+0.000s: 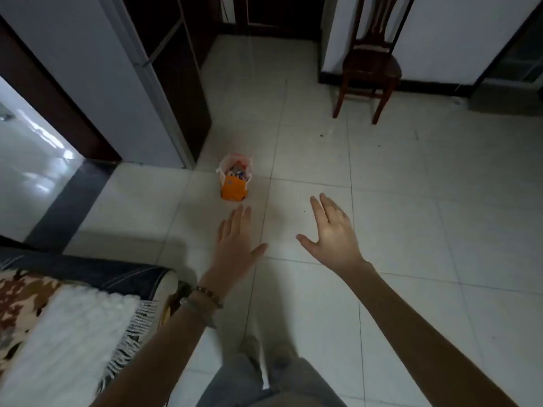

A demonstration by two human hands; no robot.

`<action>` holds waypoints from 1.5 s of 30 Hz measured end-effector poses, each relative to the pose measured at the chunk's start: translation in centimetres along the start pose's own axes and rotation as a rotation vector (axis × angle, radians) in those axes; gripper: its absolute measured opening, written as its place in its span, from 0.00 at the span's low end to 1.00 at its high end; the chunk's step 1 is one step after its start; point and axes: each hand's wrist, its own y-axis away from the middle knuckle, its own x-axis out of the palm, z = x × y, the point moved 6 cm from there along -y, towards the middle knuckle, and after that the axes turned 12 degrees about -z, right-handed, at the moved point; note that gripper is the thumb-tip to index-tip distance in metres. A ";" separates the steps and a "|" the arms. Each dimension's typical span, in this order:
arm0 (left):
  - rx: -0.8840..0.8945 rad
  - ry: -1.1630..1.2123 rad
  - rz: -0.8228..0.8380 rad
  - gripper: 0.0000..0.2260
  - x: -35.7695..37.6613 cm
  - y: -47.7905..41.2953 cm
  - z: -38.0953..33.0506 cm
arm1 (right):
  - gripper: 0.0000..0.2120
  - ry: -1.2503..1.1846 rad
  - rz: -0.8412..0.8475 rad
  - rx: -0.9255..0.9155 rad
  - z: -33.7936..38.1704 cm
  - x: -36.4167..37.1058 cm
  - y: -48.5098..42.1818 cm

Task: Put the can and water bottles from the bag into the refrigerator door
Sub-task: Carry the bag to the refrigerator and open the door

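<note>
An orange and white bag (pixel 233 188) stands upright on the tiled floor, its mouth open; drink items show inside but are too small to tell apart. The white refrigerator (pixel 117 83) rises at the upper left, just behind and left of the bag, with its door shut. My left hand (pixel 235 245) is stretched out flat, fingers apart, a short way in front of the bag and not touching it. My right hand (pixel 332 230) is also spread and holds nothing, to the right of the bag.
A dark wooden chair (pixel 370 63) stands against the far wall at the upper right. A sofa with a patterned blanket and white fringed throw (pixel 58 324) fills the lower left. A doorway (pixel 26 171) opens on the left. My legs (pixel 264 377) are at the bottom.
</note>
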 end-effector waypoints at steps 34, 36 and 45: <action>-0.060 -0.080 0.007 0.39 8.6 -24.1 4.5 | 0.39 -0.083 -0.011 0.177 -11.1 7.5 -21.6; -0.067 -0.073 0.014 0.39 8.8 -27.3 4.9 | 0.39 -0.089 -0.019 0.168 -11.4 7.9 -25.4; -0.042 -0.050 0.016 0.40 10.2 -39.6 5.8 | 0.38 -0.106 -0.036 0.142 -13.2 10.1 -38.6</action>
